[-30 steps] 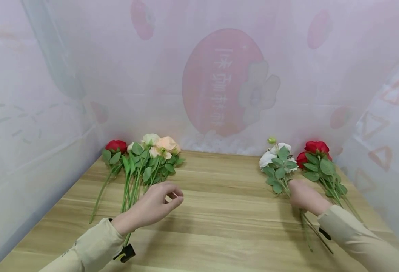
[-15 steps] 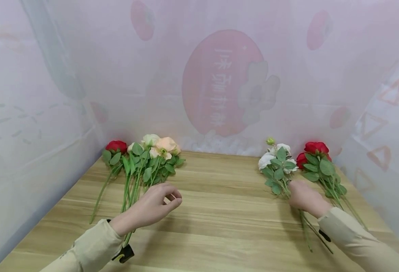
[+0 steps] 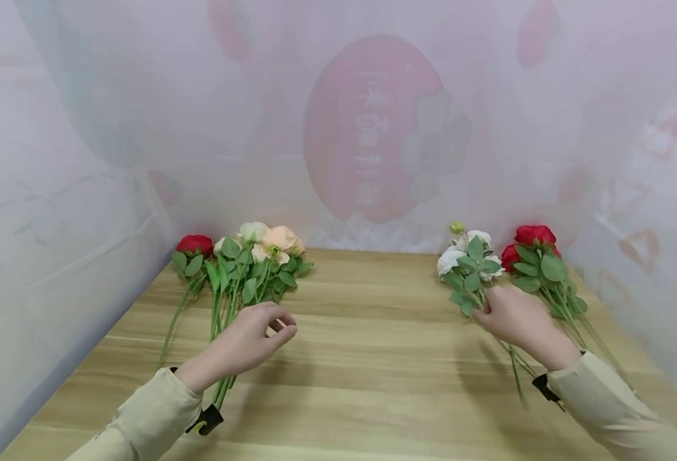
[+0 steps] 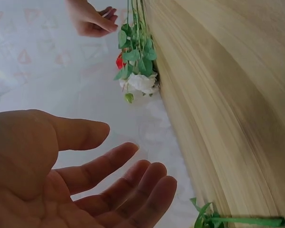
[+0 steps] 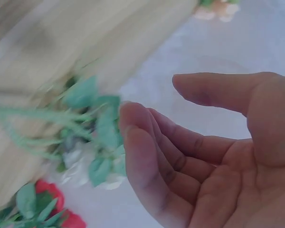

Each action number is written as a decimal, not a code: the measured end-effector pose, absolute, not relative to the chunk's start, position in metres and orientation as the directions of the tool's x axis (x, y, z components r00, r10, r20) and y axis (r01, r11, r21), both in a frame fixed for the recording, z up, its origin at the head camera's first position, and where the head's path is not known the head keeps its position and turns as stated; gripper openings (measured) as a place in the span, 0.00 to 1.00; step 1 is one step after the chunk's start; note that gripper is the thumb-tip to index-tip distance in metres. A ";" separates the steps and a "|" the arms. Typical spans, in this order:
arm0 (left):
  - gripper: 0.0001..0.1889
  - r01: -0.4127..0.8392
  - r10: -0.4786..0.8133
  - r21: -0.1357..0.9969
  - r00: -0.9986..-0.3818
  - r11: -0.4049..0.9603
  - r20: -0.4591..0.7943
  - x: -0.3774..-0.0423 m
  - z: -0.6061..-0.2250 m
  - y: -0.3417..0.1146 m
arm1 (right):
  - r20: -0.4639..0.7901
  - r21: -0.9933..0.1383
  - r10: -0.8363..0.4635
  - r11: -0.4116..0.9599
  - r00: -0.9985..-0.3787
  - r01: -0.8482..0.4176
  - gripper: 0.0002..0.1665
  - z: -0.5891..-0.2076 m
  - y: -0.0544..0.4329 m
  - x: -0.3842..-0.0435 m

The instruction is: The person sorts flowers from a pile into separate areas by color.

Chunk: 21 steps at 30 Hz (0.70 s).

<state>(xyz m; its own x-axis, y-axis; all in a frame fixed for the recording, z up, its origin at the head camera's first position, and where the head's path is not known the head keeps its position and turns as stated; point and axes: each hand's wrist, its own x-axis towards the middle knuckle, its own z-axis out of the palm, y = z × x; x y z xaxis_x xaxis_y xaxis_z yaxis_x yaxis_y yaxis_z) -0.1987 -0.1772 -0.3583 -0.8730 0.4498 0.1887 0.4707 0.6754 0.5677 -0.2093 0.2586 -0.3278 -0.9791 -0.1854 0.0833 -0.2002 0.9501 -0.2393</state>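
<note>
My right hand [image 3: 519, 323] hovers over the stems of a bunch of white artificial flowers [image 3: 449, 261] at the right of the table. In the right wrist view nothing lies between its thumb and bent fingers [image 5: 147, 166]; the stems lie beyond the fingertips. My left hand [image 3: 243, 336] hangs above the table with loosely bent fingers, thumb apart, holding nothing. Beneath and behind it lie peach flowers [image 3: 280, 237], cream flowers [image 3: 253, 231] and green stems [image 3: 216, 307], partly hidden by the hand and sleeve.
Two red roses [image 3: 535, 235] lie right of the white bunch. A single red rose [image 3: 195, 245] lies at the far left. Printed cloth walls [image 3: 246, 141] close off the wooden table [image 3: 367, 346] at the back and both sides.
My right hand has let go of the white flowers' stems and lifted slightly, its thumb now apart. The left hand has drifted a little left. The head view has shifted slightly.
</note>
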 end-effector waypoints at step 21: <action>0.15 0.275 0.264 0.412 -0.961 0.869 0.084 -0.231 -0.364 -0.213 | 0.134 -0.351 -0.216 0.903 -0.967 -0.250 0.24 -0.323 0.220 -0.184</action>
